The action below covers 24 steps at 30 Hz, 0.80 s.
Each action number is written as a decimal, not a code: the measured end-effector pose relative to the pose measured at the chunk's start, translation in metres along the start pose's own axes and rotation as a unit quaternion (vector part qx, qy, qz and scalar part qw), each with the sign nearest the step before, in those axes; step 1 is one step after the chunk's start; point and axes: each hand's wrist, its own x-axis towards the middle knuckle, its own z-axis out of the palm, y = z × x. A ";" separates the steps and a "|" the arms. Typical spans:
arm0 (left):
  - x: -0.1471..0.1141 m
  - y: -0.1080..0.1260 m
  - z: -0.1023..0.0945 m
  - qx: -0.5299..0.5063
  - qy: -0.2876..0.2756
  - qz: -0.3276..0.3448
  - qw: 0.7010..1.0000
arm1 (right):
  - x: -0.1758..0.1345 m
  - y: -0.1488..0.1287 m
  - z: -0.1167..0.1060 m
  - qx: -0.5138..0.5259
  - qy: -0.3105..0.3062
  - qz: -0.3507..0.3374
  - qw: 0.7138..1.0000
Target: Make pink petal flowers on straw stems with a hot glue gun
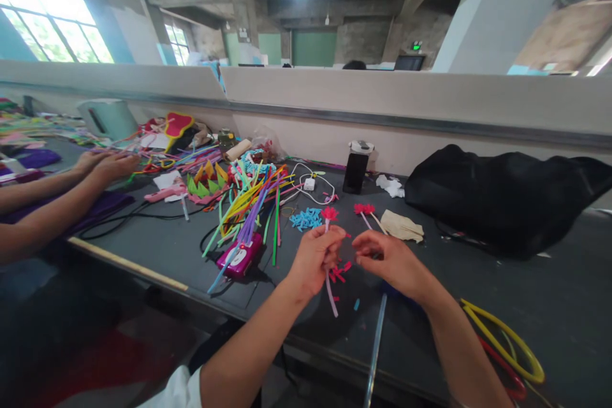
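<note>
Head view: dark bench [554, 306] across mid-frame, concrete ceiling [325, 0] above; my left fingers [331, 240] grip a pink flower [329, 213], stem partly hidden; right fingers [369, 241] parted; co-worker's arms [57, 209] cut off, frame left.

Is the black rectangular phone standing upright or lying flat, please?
Upright: the black rectangular phone faces the camera, its short edge on the dark tabletop. Whether anything props it, I cannot tell.
</note>
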 end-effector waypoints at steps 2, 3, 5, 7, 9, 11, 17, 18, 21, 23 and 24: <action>0.001 0.001 -0.002 -0.012 -0.009 -0.009 1.000 | 0.001 0.001 0.001 0.000 0.004 -0.001 1.000; 0.001 0.001 -0.002 -0.016 -0.014 -0.014 1.000 | 0.002 0.000 0.001 0.012 0.017 -0.005 1.000; 0.001 -0.001 -0.003 -0.026 -0.024 -0.021 0.999 | 0.003 -0.003 0.002 0.048 0.042 -0.018 0.998; 0.001 -0.004 -0.003 -0.034 -0.036 -0.025 0.998 | 0.004 -0.005 0.004 0.077 0.062 -0.026 0.995; 0.000 -0.006 -0.003 -0.038 -0.046 -0.029 0.998 | 0.005 -0.005 0.006 0.083 0.082 -0.025 0.993; -0.001 -0.007 -0.001 -0.036 -0.045 -0.028 0.998 | 0.005 -0.004 0.007 0.075 0.110 -0.026 0.991; -0.003 -0.005 0.004 -0.071 -0.038 -0.039 0.996 | 0.004 -0.006 0.006 0.038 0.209 -0.046 0.976; -0.003 -0.005 0.004 -0.081 -0.040 -0.048 0.995 | 0.003 -0.008 0.005 0.024 0.222 -0.051 0.973; -0.003 -0.005 0.004 -0.090 -0.046 -0.061 0.993 | 0.000 -0.014 0.004 -0.030 0.248 -0.079 0.965; -0.002 -0.005 0.004 -0.099 -0.059 -0.074 0.991 | -0.001 -0.017 0.004 -0.073 0.257 -0.106 0.958; -0.002 -0.006 0.004 -0.106 -0.066 -0.082 0.989 | -0.002 -0.019 0.004 -0.094 0.261 -0.117 0.954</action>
